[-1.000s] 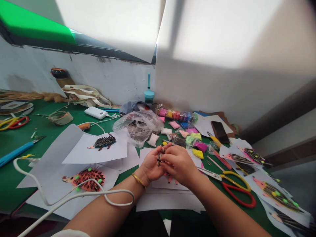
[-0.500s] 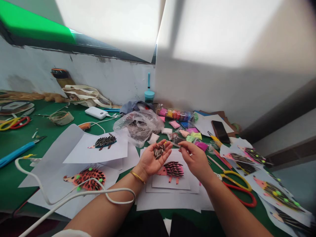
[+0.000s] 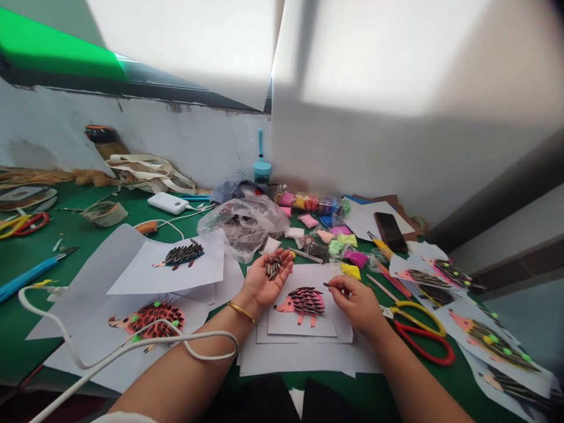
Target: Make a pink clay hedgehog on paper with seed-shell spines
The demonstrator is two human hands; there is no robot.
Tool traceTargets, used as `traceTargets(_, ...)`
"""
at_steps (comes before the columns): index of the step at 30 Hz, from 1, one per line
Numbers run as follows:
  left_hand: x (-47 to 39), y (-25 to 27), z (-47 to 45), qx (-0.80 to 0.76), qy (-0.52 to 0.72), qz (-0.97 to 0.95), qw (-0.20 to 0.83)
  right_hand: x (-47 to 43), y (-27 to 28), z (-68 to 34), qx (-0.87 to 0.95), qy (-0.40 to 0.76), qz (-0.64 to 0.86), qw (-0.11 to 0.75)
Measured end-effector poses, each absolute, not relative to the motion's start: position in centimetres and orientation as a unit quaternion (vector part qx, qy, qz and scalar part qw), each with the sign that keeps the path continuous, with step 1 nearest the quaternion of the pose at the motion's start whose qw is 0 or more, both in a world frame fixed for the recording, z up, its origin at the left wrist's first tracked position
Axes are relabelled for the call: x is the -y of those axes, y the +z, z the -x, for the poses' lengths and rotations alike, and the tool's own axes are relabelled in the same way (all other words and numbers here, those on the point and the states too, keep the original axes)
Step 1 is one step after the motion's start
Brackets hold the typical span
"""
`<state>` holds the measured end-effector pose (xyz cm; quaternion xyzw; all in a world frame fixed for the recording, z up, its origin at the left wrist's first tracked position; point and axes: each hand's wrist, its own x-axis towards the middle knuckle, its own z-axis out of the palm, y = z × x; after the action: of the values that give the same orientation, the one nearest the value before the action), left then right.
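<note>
My left hand (image 3: 262, 283) is palm up, cupping a small heap of striped sunflower seeds (image 3: 274, 268) on its fingers and palm. Between thumb and fingertips, my right hand (image 3: 355, 302) pinches a single sunflower seed (image 3: 327, 285). Just below and between both hands lies a pink hedgehog picture (image 3: 305, 305) on white paper, its back covered in rows of seeds. It has a pink snout and two pink legs. Behind my left hand, a clear plastic bag (image 3: 244, 226) holds more seeds.
Coloured clay packets (image 3: 348, 240) and a phone (image 3: 390, 231) lie at the back. Scissors (image 3: 420, 329) rest right of my right hand, near more hedgehog pictures (image 3: 493, 343). Finished-looking hedgehogs (image 3: 184, 254) lie left. A white cable (image 3: 194, 336) crosses above my left forearm.
My right hand has moved down and right, away from my left hand, with a seed pinched in its fingertips. The hedgehog's face and a yellow clay packet now show.
</note>
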<state>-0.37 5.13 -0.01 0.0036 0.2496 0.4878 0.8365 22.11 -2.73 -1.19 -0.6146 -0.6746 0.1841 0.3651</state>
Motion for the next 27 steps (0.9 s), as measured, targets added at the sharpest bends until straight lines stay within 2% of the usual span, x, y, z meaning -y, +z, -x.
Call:
traceTargets(11, -5.3, -0.4, 0.3, -0.264, 0.493, -0.007, 0.829, 3.5, -2.3, -21.9, 0.701, 0.181, 0.588, 0.361)
traceTargets(20, -5.4, -0.6, 0.2, -0.270, 0.495, -0.004, 0.826, 3.6, -2.1, -21.3, 0.725, 0.161, 0.593, 0.311)
traceTargets(27, -5.3, -0.8, 0.2, -0.270, 0.497, -0.006, 0.825, 3.5, -1.9, -20.8, 0.738, 0.136, 0.580, 0.316)
